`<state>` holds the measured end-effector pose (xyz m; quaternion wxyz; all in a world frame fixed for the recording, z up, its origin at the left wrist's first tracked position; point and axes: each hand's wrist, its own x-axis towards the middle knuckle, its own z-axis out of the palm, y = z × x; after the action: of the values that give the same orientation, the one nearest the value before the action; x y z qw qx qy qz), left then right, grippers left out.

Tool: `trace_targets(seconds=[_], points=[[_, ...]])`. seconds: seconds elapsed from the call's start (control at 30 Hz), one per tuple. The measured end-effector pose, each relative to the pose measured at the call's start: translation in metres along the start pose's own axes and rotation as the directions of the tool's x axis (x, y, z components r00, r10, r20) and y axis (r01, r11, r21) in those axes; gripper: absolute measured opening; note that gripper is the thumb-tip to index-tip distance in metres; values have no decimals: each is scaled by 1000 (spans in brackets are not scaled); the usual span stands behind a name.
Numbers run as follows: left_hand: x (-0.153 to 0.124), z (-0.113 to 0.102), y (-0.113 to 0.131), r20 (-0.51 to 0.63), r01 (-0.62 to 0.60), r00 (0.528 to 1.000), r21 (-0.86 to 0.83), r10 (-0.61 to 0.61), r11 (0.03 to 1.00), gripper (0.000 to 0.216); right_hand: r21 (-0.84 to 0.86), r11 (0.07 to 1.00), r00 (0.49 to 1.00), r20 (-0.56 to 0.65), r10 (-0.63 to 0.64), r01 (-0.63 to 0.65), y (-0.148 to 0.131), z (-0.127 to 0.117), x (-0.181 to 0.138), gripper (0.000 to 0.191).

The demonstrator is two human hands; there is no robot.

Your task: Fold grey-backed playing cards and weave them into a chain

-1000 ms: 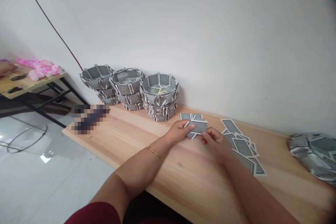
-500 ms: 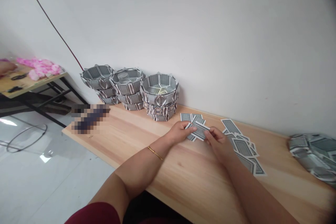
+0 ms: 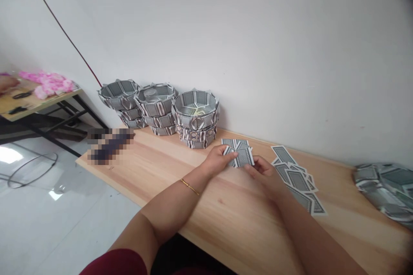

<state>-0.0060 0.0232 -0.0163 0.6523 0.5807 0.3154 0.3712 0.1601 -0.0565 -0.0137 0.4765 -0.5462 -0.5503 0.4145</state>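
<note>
Both my hands meet over the wooden table (image 3: pixel 180 172) and pinch a small piece of folded grey-backed playing cards (image 3: pixel 241 157). My left hand (image 3: pixel 217 161) grips its left edge with the thumb on top. My right hand (image 3: pixel 263 169) holds the right side, fingers curled under. Just behind the piece, one or two more grey cards (image 3: pixel 234 142) lie flat on the table.
Three stacks of bowls woven from cards (image 3: pixel 158 105) stand against the white wall at the back left. Several loose cards (image 3: pixel 298 180) are spread to the right of my hands. Another card-made piece (image 3: pixel 385 191) lies at the far right. A side table with pink flowers (image 3: pixel 48 81) stands far left.
The folded card piece has been turned and shifted slightly between my fingers; both hands stay over the same spot on the table.
</note>
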Motion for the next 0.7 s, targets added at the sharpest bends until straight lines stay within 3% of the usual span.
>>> trace_targets(seconds=[0.13, 0.37, 0.43, 0.6, 0.7], points=[[0, 0, 2, 53, -17, 999, 72, 13, 997, 37, 10, 1000, 990, -141, -20, 22, 1, -1, 1, 20], [-4, 3, 7, 148, 0, 989, 129, -20, 992, 38, -4, 999, 983, -178, -45, 45, 2, -2, 1, 20], [-4, 3, 6, 156, -1, 988, 116, -17, 993, 37, -5, 1000, 988, -154, -23, 22, 3, -2, 0, 21], [0, 1, -2, 43, 5, 999, -18, -4, 1000, 42, -103, 994, 998, 42, 49, -44, 6, -2, 0, 24], [1, -1, -4, 41, -11, 999, -27, 12, 1000, 43, -91, 996, 1000, 5, 14, -14, 5, -1, 1, 25]])
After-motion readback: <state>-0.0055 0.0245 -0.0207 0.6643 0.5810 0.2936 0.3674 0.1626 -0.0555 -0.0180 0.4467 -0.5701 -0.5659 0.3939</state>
